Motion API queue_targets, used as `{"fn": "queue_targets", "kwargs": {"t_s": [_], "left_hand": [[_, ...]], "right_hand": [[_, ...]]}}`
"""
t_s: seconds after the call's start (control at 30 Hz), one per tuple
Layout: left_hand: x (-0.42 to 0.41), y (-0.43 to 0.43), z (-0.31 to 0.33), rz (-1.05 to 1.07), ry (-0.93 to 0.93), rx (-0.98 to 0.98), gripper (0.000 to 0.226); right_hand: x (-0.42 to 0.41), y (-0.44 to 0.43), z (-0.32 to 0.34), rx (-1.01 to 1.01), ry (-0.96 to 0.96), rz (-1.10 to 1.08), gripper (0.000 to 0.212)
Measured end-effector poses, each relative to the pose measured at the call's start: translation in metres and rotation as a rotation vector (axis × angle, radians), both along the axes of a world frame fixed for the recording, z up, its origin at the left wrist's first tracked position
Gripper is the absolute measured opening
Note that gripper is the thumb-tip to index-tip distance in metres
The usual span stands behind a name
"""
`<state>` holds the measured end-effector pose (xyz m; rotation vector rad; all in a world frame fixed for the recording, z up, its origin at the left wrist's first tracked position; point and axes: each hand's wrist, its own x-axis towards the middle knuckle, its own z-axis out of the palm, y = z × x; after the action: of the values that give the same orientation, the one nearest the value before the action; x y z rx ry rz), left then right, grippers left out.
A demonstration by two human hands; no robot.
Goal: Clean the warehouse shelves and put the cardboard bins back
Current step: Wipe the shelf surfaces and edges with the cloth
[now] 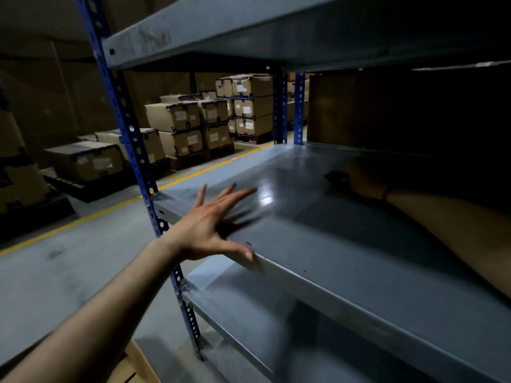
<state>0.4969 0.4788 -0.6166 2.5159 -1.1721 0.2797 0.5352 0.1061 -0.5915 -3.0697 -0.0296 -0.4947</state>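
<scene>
My left grip (213, 225) is open, fingers spread over the shelf (345, 244), near left corner. My right grip (365, 178), far right in shadow: cannot tell. Cardboard bin (345, 111) beyond it: likely light, crushable; hold low, both sides.

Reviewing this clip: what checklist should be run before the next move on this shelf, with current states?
1. Left hand free: ok, fingers spread, thumb on the middle shelf front edge.
2. Right hand grip: cannot tell, it is in shadow.
3. Dark object beside the right hand is a cloth: cannot tell.
4. Front of shelf bare for wiping: ok.
5. Cardboard bin on the shelf: ok, stands at rear right.
</scene>
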Motion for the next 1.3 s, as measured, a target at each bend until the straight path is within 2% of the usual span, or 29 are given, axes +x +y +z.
{"fn": "queue_targets", "kwargs": {"t_s": [0.03,0.1,0.2,0.3,0.37,0.4,0.47,0.57,0.6,0.67,0.8,0.87,0.93,0.97,1.03,1.07,1.13,1.23,1.3], "left_hand": [[-0.003,-0.010,-0.001,-0.040,-0.015,-0.025,0.115],[-0.003,-0.018,-0.005,-0.073,-0.044,-0.095,0.122],[-0.003,-0.016,-0.009,-0.090,-0.059,-0.191,0.129],[-0.007,-0.015,-0.009,-0.082,-0.079,-0.186,0.122],[-0.012,-0.017,-0.008,-0.085,-0.066,-0.154,0.118],[-0.017,-0.019,-0.006,-0.088,-0.059,-0.144,0.117],[-0.032,-0.030,0.000,-0.109,-0.048,-0.121,0.118],[-0.058,-0.054,0.004,-0.144,0.001,-0.098,0.128],[-0.064,-0.060,0.004,-0.151,0.027,-0.109,0.132],[-0.070,-0.069,0.005,-0.139,0.037,-0.156,0.137],[-0.075,-0.072,0.001,-0.107,0.037,-0.298,0.138],[-0.080,-0.071,-0.001,-0.118,0.030,-0.304,0.128],[-0.087,-0.072,-0.002,-0.139,0.046,-0.285,0.108],[-0.090,-0.073,-0.002,-0.154,0.078,-0.279,0.098],[-0.097,-0.080,-0.001,-0.180,0.123,-0.292,0.091],[-0.099,-0.086,-0.002,-0.162,0.115,-0.294,0.094],[-0.101,-0.094,-0.007,-0.064,0.044,-0.276,0.106],[-0.099,-0.094,-0.009,0.028,-0.028,-0.226,0.115],[-0.099,-0.094,-0.009,0.039,-0.069,-0.192,0.114]], "right_hand": [[0.002,0.000,-0.003,0.015,-0.023,-0.046,0.034],[-0.006,0.023,-0.004,0.063,-0.049,0.042,0.031],[-0.048,0.087,0.003,0.109,0.028,0.415,0.032],[-0.103,0.137,0.002,0.139,-0.026,0.793,0.032],[-0.119,0.134,0.004,0.131,0.002,0.966,0.032],[-0.110,0.119,0.004,0.121,0.050,0.981,0.032],[-0.073,0.073,0.006,0.085,0.094,0.776,0.032],[-0.031,0.002,0.003,0.008,0.032,0.186,0.041],[-0.032,-0.004,-0.003,-0.030,-0.009,0.097,0.037],[-0.050,0.018,-0.010,0.003,-0.036,0.143,0.030],[-0.133,0.087,-0.007,0.037,-0.008,0.601,0.030],[-0.174,0.095,0.004,-0.003,-0.054,0.790,0.028],[-0.192,0.081,0.008,0.028,0.002,0.921,0.030],[-0.187,0.065,0.004,0.052,0.033,0.896,0.030],[-0.158,0.021,0.001,0.015,0.040,0.642,0.031],[-0.143,-0.003,0.001,0.001,0.054,0.483,0.033],[-0.122,-0.037,0.005,-0.012,0.077,0.315,0.035],[-0.127,-0.028,0.002,-0.001,0.024,0.238,0.029],[-0.162,0.006,0.003,0.047,-0.020,0.277,0.025]]}}
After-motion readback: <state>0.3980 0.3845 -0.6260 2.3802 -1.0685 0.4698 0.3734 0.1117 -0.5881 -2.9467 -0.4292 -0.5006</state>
